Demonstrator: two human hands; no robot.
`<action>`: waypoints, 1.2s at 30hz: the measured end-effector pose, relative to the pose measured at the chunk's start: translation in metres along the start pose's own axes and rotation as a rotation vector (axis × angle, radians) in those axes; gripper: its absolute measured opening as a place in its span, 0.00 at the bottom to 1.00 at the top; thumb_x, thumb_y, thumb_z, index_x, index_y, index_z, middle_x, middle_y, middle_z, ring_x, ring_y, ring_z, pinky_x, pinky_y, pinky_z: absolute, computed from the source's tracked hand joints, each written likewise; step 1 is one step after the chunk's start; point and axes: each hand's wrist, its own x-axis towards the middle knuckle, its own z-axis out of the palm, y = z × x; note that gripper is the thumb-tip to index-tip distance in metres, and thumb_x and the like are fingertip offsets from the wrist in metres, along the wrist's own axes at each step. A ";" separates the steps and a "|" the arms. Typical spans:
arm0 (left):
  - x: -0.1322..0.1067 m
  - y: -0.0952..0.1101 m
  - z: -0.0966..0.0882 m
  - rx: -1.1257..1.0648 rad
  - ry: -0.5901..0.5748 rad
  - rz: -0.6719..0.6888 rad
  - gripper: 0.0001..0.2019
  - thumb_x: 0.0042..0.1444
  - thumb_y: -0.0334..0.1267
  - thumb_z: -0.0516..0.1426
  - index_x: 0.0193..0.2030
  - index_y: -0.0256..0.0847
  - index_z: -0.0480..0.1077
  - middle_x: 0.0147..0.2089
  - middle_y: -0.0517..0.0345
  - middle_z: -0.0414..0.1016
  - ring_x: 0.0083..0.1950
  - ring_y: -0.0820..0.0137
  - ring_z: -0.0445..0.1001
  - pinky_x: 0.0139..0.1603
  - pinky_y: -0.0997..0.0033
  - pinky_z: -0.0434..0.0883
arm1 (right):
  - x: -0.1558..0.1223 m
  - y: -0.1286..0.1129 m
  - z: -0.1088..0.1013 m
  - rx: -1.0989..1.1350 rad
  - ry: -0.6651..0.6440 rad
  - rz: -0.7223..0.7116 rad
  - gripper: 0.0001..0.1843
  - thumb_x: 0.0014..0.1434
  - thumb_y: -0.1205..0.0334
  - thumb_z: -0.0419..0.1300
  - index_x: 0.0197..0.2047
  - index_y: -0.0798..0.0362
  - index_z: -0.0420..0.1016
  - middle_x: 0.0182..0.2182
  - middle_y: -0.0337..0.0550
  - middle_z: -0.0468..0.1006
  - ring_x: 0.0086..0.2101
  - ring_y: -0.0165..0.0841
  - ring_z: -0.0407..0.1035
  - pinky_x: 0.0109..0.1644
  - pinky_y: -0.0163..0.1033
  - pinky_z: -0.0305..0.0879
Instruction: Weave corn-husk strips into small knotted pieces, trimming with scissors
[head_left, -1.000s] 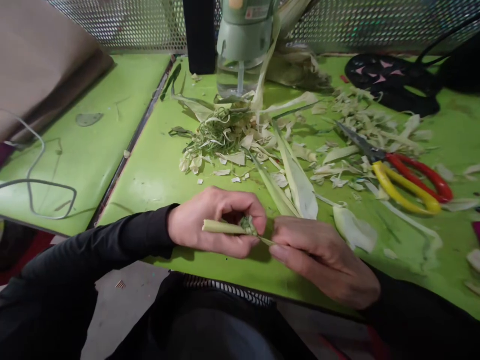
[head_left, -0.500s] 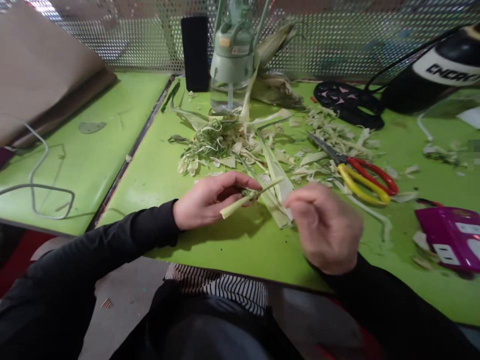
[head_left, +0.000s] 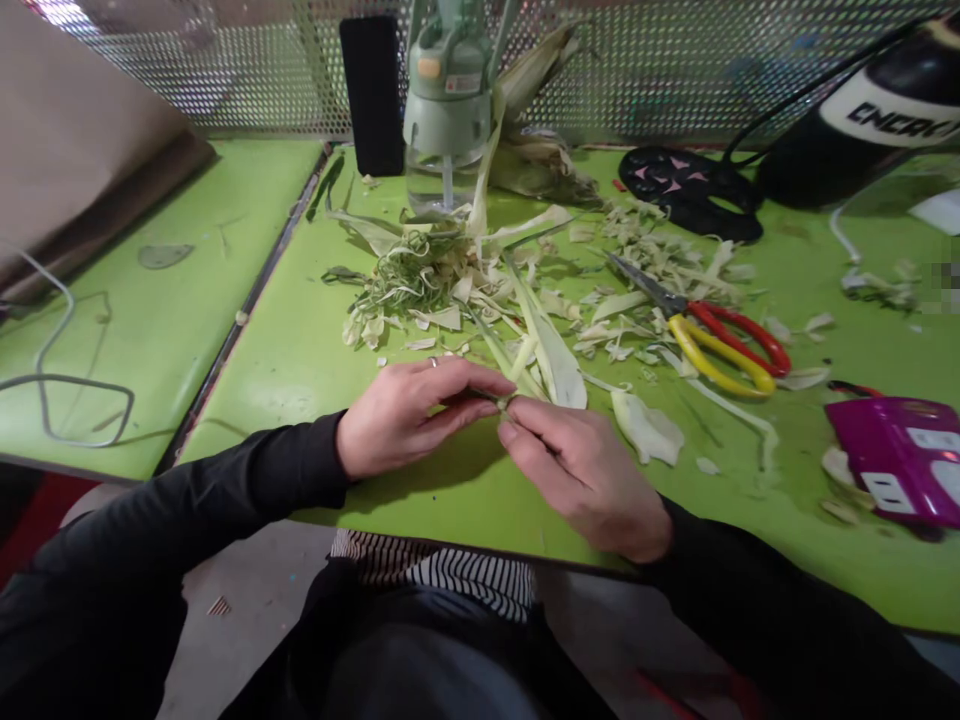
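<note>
Over the near part of a green table (head_left: 300, 350), my left hand (head_left: 405, 415) pinches a small folded piece of green leaf strip (head_left: 496, 402) between thumb and fingers. My right hand (head_left: 585, 470) meets it fingertip to fingertip, its fingers pressed on the same piece, which is mostly hidden. Just behind both hands lie long pale leaf strips (head_left: 551, 355) and a heap of thin green shavings (head_left: 409, 275).
Red and yellow scissors (head_left: 712, 335) lie to the right among leaf scraps. A green-capped clear bottle (head_left: 446, 120) and a black phone (head_left: 371, 95) stand at the back by a mesh wall. A magenta power strip (head_left: 896, 460) sits at right, a grey cable (head_left: 67, 390) at left.
My right hand, apart and blurred half a second ago, has come back to my left hand. The strip end that stuck out of my left hand is now tucked between the fingers.
</note>
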 end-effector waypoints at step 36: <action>0.007 -0.017 0.000 -1.235 -0.177 -0.606 0.18 0.59 0.38 0.63 0.49 0.41 0.59 0.37 0.57 0.78 0.35 0.71 0.82 0.36 0.74 0.79 | 0.009 0.019 -0.021 0.330 0.089 0.206 0.15 0.66 0.49 0.57 0.41 0.53 0.72 0.22 0.33 0.69 0.19 0.24 0.59 0.22 0.32 0.56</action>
